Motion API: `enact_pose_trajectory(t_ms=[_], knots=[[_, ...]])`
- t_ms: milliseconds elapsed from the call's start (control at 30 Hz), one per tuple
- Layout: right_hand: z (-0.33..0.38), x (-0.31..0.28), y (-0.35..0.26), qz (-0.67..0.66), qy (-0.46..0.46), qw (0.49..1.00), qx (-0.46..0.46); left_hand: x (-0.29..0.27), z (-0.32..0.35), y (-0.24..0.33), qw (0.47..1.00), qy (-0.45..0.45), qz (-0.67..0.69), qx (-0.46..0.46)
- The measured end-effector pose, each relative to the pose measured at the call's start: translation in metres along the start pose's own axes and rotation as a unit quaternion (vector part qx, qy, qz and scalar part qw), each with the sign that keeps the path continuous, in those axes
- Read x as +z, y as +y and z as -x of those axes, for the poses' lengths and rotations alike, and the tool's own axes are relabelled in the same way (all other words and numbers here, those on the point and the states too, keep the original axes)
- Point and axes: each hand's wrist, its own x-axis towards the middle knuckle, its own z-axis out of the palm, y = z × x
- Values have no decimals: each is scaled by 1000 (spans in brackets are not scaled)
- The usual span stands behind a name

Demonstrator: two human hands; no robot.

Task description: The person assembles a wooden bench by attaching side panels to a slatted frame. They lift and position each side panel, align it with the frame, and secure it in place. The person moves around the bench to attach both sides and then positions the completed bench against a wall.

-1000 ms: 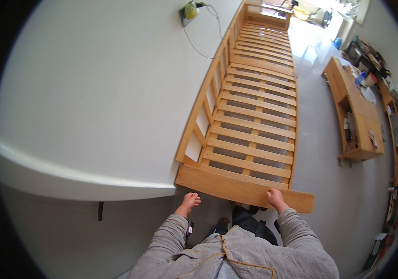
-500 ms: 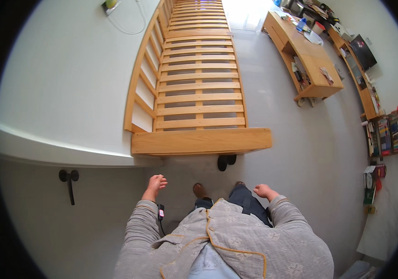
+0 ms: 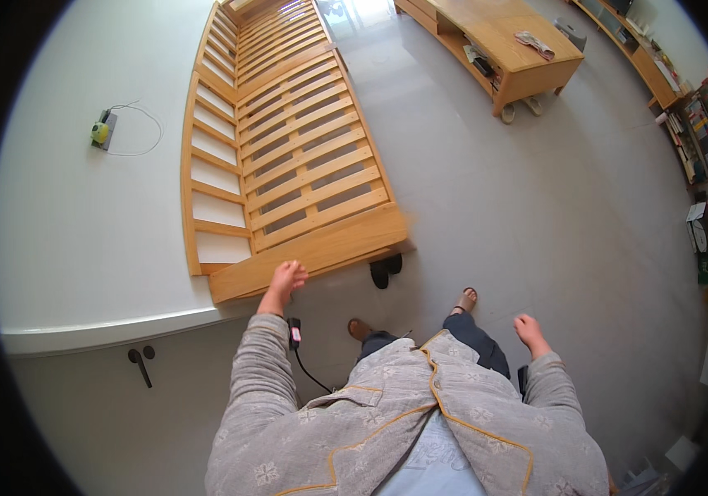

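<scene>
A long slatted wooden bed frame (image 3: 288, 157) runs from the top centre of the frame down to the middle left, lying along a white wall (image 3: 81, 207) that fills the left side; half a second ago it sat more upright in the picture and nearer the top, and now it slants toward the lower left with its broad end board (image 3: 313, 252) close above the person. Grey floor (image 3: 536, 215) takes up the right half. A low wooden cabinet (image 3: 503, 41) stands at the upper right, where before it sat farther right, and a bookshelf (image 3: 701, 124) lines the right edge. The left hand (image 3: 284, 281), which hung free of the frame a moment ago, now reaches up with fingers spread and rests on the lower edge of the end board near its left corner. The right hand (image 3: 529, 331) hangs loose and open at the lower right, holding nothing, well apart from the frame. A dark pair of slippers (image 3: 385, 269) lies just under the end board's right part. A small green-and-grey plug (image 3: 102, 132) with a thin cable sits on the wall at the upper left.
</scene>
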Motion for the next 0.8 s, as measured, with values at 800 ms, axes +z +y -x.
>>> enact_pose_trajectory(t_ms=[800], knots=[[-306, -176, -94, 110, -60, 990, -65, 54, -79, 167, 997, 81, -6, 1]])
